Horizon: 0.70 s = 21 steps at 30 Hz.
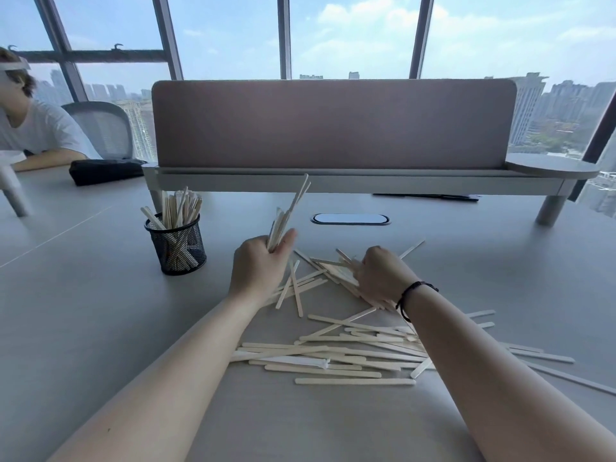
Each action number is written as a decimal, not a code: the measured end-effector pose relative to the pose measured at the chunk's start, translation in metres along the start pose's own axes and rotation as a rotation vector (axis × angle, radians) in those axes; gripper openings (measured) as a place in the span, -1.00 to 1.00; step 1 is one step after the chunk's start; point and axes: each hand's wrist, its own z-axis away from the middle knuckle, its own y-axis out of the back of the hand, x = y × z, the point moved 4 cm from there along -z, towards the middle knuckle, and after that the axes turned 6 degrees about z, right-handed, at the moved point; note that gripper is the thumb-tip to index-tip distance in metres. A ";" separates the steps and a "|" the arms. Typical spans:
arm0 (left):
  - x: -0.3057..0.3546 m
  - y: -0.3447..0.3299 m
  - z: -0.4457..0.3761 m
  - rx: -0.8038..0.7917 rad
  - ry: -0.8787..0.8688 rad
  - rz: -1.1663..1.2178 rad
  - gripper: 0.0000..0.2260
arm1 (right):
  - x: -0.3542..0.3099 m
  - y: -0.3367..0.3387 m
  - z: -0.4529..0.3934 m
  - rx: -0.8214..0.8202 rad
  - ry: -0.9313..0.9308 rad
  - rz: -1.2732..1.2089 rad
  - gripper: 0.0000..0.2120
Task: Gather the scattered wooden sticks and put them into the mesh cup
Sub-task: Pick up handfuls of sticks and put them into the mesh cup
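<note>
A black mesh cup [176,246] stands on the grey table, left of centre, with several pale wooden sticks upright in it. My left hand [260,265] is to its right, raised off the table and shut on a bundle of sticks [288,211] that points up and away. My right hand [380,278] rests on the table, fingers curled around several sticks [340,271] in the far part of the pile. A wide scatter of flat wooden sticks [336,355] lies between my forearms and runs out to the right.
A pink-brown desk divider [333,125] on a grey shelf spans the back of the table, with an oval cable port [351,219] in front. A black pouch [106,171] lies at the far left, where another person sits in a mesh chair.
</note>
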 end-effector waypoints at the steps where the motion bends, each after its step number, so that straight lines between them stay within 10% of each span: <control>1: -0.003 0.001 -0.001 0.021 0.050 0.097 -0.45 | 0.002 0.000 -0.003 -0.001 -0.007 -0.024 -0.84; 5: -0.016 0.003 -0.001 0.078 0.258 0.503 -0.51 | 0.005 -0.001 -0.010 0.033 -0.014 -0.262 -0.87; 21: -0.012 0.007 -0.001 0.136 0.122 0.511 -0.45 | 0.014 0.016 -0.008 0.055 -0.110 -0.325 -0.64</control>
